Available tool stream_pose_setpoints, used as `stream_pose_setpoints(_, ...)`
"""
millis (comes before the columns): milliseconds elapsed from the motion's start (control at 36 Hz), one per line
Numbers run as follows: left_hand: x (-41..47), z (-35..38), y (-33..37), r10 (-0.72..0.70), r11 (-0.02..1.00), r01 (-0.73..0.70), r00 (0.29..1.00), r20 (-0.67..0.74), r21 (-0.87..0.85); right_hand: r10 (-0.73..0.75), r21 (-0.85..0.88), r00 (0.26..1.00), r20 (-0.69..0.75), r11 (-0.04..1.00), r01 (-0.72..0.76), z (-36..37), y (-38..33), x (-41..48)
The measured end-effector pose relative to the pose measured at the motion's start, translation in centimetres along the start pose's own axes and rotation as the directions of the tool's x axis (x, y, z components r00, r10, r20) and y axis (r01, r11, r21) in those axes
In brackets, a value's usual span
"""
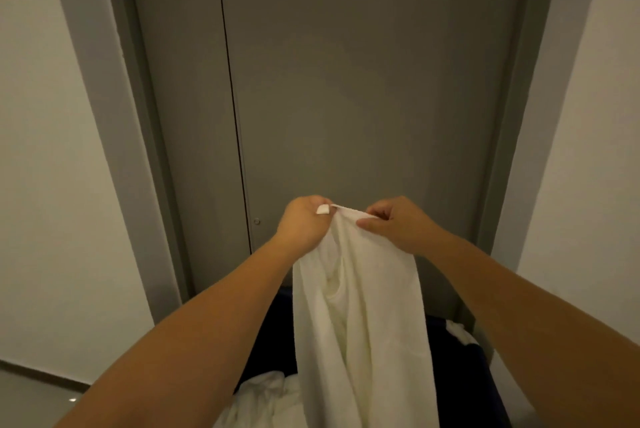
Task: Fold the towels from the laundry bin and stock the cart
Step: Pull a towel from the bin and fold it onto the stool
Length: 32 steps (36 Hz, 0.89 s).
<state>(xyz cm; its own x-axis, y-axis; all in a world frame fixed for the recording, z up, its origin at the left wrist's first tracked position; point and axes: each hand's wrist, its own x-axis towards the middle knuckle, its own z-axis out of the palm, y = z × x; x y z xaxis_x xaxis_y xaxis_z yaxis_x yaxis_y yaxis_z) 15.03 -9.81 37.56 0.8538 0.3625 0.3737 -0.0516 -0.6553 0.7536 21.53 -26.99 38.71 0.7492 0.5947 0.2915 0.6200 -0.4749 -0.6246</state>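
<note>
While both bare arms reach forward at chest height, the left hand (pixel 304 223) and the right hand (pixel 394 223) each pinch the top hem of a white terry-cloth towel (pixel 356 316), fingers pressed together on the fabric with a short stretch of edge taut between them. A small white corner pokes out from the left fist. From that held edge the towel hangs straight down in loose vertical folds, its lower part running out of view at the bottom of the frame. Beneath it sits a dark navy laundry bin (pixel 446 341), its wall showing on either side of the hanging cloth, with more crumpled white towels (pixel 263 396) heaped inside; another white piece lies over the bin's far right rim. Behind the hands stands a tall matte grey double door (pixel 346 81) with a thin dark seam left of centre, set in a grey door frame (pixel 100 98). Plain white walls (pixel 41 150) flank it on both sides. At lower left a strip of what seems to be glossy grey floor (pixel 38 400) meets the wall, though the dim warm light makes its material hard to judge.
</note>
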Motion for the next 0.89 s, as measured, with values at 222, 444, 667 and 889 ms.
stream_pose_setpoints(222, 2.2, -4.0, 1.4, 0.098, 0.993, -0.077, 0.959, -0.264, 0.090, 0.183, 0.139, 0.978, 0.104, 0.971, -0.196, 2.1, 3.7, -2.2)
stream_pose_setpoints(444, 4.2, -9.2, -0.9, 0.052, 0.977, 0.041, 0.905, -0.422, 0.209, 0.227, 0.230, 0.974, 0.007, 0.948, -0.222, 2.1, 6.9, -3.6)
stream_pose_setpoints(667, 3.3, -9.4, -4.4, -0.055, 0.965, 0.144, 0.928, -0.369, 0.218, 0.207, 0.342, 0.976, -0.068, 0.924, -0.172, 1.5, 6.4, -2.8)
stream_pose_setpoints(889, 1.4, -7.1, -5.6, -0.076, 0.982, 0.095, 0.990, -0.117, 0.165, 0.055, 0.169, 0.987, -0.153, 0.985, -0.029, 1.7, 3.3, -0.8)
